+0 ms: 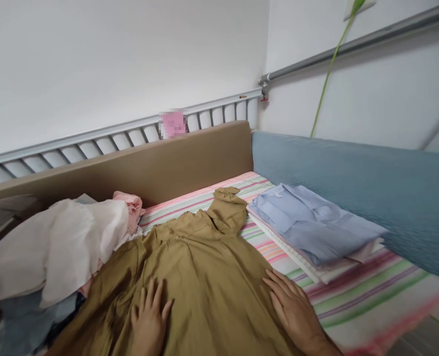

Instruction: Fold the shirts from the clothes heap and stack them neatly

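Note:
An olive-brown dress [204,267] lies spread over the bed, its gathered sleeve pointing to the far side and its lower part running out of view toward me. My left hand [150,316] rests flat on the left half of the fabric with fingers spread. At the dress's right edge, my right hand [291,309] lies palm down, fingers stretched out onto the cloth. Neither hand grips anything. Some creases run through the fabric around the left hand.
Folded garments with a light blue shirt [308,222] on top sit at the right on the striped sheet [367,291]. A loose heap of white clothes [67,237] lies left. Behind are a brown bed board [189,163], a blue padded side [353,173] and a radiator [104,145].

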Demonstrator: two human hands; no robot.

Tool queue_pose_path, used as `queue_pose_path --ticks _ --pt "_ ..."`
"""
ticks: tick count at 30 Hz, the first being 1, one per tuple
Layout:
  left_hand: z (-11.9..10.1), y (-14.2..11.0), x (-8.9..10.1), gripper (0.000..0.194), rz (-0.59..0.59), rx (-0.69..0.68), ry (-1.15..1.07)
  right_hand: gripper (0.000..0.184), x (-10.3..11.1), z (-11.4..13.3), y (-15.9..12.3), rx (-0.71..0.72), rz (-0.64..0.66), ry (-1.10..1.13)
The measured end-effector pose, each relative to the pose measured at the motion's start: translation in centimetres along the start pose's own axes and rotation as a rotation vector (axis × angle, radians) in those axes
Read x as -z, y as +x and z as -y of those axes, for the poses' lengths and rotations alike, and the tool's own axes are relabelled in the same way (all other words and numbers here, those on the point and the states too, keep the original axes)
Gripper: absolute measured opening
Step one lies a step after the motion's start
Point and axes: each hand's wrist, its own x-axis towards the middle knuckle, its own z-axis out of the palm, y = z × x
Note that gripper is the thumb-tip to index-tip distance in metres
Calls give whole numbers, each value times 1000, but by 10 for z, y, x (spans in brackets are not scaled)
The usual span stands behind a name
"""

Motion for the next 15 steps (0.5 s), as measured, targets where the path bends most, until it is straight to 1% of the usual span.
queue_pose_path --ticks 1,3,5,7,9,11,13,15 --pt "7 -14 -5 54 31 34 24 33 3 1 1 -20 18 27" --pt "14 -31 -11 54 58 60 50 29 11 1 4 -66 70 108" --pt "15 -37 -13 53 20 56 49 27 22 2 15 -121 128 228" --pt "11 -38 -12 50 -34 56 40 29 33 6 37 -185 153 349" --pt "8 -37 -11 49 -71 59 30 31 39 13 72 -243 156 431" --pt "7 -37 -12 49 -83 61 24 30 38 25 118 -279 174 449" --pt "10 -37 -17 49 -90 71 28 30 28 36 168 -301 221 383" --pt "14 -38 -24 50 -91 68 33 36 10 46 213 -341 281 254"
